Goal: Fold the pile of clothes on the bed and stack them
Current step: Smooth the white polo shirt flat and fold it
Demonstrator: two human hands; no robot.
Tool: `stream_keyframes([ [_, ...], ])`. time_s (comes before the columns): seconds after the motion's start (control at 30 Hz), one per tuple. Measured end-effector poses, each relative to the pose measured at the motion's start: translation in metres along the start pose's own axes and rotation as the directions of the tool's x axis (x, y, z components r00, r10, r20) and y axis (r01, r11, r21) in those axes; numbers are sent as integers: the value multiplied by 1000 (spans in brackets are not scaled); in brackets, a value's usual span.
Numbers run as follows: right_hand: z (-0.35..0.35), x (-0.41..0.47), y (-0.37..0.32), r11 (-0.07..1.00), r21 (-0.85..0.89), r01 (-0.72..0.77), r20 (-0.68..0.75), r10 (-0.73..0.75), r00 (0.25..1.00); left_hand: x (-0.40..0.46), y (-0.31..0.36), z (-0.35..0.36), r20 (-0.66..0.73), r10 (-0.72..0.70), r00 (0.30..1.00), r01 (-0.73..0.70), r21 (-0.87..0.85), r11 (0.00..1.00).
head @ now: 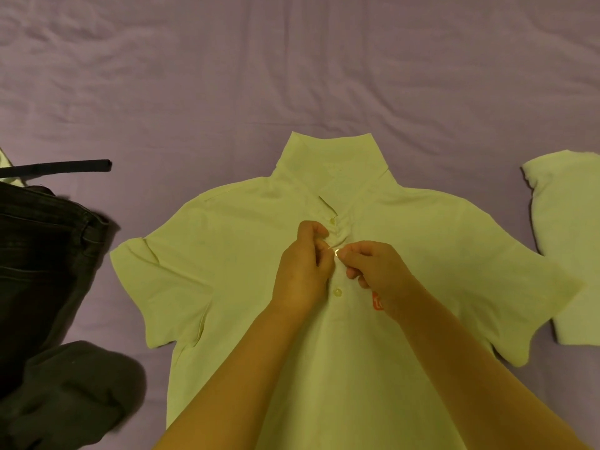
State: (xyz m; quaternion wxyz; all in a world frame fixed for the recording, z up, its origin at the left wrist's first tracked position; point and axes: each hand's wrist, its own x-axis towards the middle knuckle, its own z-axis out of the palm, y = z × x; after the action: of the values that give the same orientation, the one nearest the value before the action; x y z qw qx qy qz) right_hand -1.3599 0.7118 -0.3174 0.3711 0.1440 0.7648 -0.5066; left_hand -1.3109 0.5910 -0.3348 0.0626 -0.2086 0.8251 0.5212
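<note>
Purple bedsheet (292, 60), wrinkled, bare across the far half. Pale yellow polo shirt (243, 271) lies flat at centre, front up, collar raised, sleeves spread. Dark jeans (42, 254) heaped at left edge; folded pale garment (571, 254) at right. Left hand (302, 267) and right hand (376, 271) meet at the placket, fingers pinching fabric around the middle button (337, 253).

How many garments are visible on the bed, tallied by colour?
Pale yellow: 1, the polo shirt both hands are buttoning
White: 1, a folded piece at right
Dark: 2, jeans and a grey item at left
Total: 4
</note>
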Motion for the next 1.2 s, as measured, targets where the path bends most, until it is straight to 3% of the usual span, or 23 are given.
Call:
stream_keyframes([
  [0.1,-4,0,-4,997,49,-53,24,52,998,6,1,-2,-36,46,998,-39,177,983],
  [0.23,5,3,-3,929,-353,116,-104,-162,981,16,1,-12,-34,38,999,-27,276,961],
  [0.3,2,7,-9,907,-382,177,-158,-253,954,25,6,-19,-100,9,995,13,219,976],
  [0.4,-9,23,-31,921,-293,255,-192,-318,929,52,23,-32,-212,-67,975,82,60,995],
  [0.5,-17,47,-61,936,-222,272,-180,-313,932,90,42,-42,-209,-147,967,148,-11,989],
  [0.6,-18,72,-86,946,-265,186,-248,-253,935,126,55,-43,-187,-302,935,317,56,947],
  [0.7,-16,89,-105,973,-229,0,-324,-76,943,149,57,-43,-136,-454,881,468,102,878],
  [0.87,-20,107,-111,892,-424,-157,-337,6,942,163,48,-45,-133,-495,858,509,96,856],
  [0.93,-26,109,-107,922,-370,-117,-314,-5,949,159,45,-48,-140,-437,888,449,66,891],
  [1.07,-52,98,-93,997,-75,33,-200,-47,979,136,40,-66,-108,-258,960,254,-53,966],
  [1.2,-86,68,-83,949,310,62,-28,-56,998,110,41,-92,3,-295,955,276,-366,889],
])
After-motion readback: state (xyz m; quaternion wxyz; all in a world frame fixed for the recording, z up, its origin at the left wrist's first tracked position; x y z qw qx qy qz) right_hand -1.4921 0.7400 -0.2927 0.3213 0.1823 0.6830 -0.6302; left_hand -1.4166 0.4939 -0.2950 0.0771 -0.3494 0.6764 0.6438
